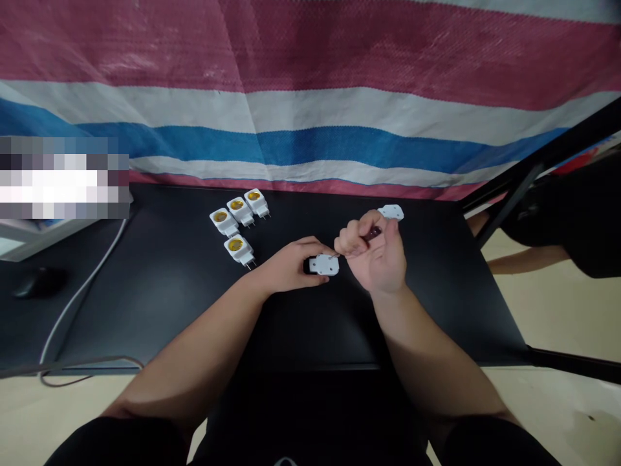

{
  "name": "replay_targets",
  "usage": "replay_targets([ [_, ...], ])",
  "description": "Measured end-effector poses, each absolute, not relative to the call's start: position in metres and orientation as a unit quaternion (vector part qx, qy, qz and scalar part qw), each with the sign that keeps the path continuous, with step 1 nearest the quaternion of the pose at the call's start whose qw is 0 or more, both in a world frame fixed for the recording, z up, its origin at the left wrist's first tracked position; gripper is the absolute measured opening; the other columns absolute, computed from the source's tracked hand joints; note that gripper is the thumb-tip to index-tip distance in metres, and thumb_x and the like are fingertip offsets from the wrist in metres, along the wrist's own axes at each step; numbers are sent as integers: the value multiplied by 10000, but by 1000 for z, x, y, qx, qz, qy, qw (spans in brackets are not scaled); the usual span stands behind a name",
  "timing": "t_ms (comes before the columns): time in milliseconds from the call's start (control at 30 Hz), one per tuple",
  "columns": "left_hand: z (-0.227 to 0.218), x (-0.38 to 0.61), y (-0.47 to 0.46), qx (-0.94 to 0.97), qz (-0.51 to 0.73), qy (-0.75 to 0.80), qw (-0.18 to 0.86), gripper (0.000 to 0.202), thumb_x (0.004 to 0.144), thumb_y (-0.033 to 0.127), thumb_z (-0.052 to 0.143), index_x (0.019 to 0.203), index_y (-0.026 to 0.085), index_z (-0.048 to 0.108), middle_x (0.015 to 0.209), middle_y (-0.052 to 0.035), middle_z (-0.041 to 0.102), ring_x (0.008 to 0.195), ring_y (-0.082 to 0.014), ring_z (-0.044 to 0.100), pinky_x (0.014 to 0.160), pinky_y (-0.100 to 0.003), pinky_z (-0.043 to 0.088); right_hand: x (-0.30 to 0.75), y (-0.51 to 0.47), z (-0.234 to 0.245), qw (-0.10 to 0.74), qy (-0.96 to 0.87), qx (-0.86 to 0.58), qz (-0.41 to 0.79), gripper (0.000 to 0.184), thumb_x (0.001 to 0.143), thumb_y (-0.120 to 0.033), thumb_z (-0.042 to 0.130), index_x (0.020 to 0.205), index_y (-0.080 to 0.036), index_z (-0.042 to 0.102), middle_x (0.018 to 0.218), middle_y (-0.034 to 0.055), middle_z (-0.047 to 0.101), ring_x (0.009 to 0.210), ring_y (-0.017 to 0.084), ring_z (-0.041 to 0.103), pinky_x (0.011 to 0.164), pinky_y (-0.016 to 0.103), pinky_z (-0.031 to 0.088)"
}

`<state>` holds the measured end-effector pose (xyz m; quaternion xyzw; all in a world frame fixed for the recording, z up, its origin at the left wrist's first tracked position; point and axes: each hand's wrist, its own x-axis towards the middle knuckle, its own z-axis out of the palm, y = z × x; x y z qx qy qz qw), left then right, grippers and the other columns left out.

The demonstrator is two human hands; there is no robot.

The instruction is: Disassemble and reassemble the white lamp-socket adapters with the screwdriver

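The matte black rectangular table [184,310] ends at the back against a red, white and blue striped woven-plastic sheet [330,142], which limits reach that way. Its near edge runs just before the person's body, and its right edge slants well beyond the right forearm, with a broad stretch of black surface between. A black metal frame [509,207] stands past that edge, and behind it shows another person's bare arm [531,260].

Near the middle of the table, the left hand [288,266] is closed around the sides of a small white plastic housing with dark holes [326,265]. The right hand [381,259] is curled around a slim tool with a dark red handle [372,233], its thin shaft pointing at the housing; contact cannot be told.

Just beyond the right hand lies a similar white plastic piece [392,211]. Four white two-pin plug units with round yellow recesses [237,244] sit left of the left hand. Farther left are a grey cable [90,279] and a black mouse [39,283].
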<state>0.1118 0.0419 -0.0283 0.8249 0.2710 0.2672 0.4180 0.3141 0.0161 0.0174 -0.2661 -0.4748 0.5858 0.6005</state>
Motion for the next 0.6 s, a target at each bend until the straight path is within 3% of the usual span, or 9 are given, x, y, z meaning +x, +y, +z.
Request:
replay_targets([
  [200,-30,112,42,830,283,261,405,445,878,205,841,1315,226,756,1192,-88,731,1099,-243,720,988,-404,585,316,16,21,610,-466,-284,574,477,978,-746,613,858,-301,489,684,-40,336,606,171,336,600,341,395],
  [333,-29,110,42,829,297,291,373,515,849,116,799,1348,213,716,1253,-101,725,1102,-242,722,946,-387,586,322,26,10,606,-445,-318,578,288,963,-556,702,944,-299,572,773,-34,438,627,139,392,592,304,367],
  [433,-29,111,42,826,316,307,351,524,839,84,781,1342,205,697,1250,-98,725,1136,-250,719,973,-400,588,328,35,-10,547,-462,-422,556,187,951,-437,691,1081,-309,644,901,-15,497,677,138,489,558,283,369],
  [500,-29,111,43,823,325,316,342,530,828,68,776,1333,209,697,1245,-93,720,1148,-252,716,985,-410,593,331,41,-25,486,-505,-499,509,222,965,-393,661,1167,-302,676,960,4,538,713,152,550,589,303,458],
  [600,-31,111,44,819,331,328,336,528,804,59,777,1307,209,714,1244,-93,712,1136,-248,720,983,-412,602,333,45,-42,381,-627,-570,370,227,982,-295,631,1176,-259,742,1073,61,647,872,206,662,852,426,600],
])
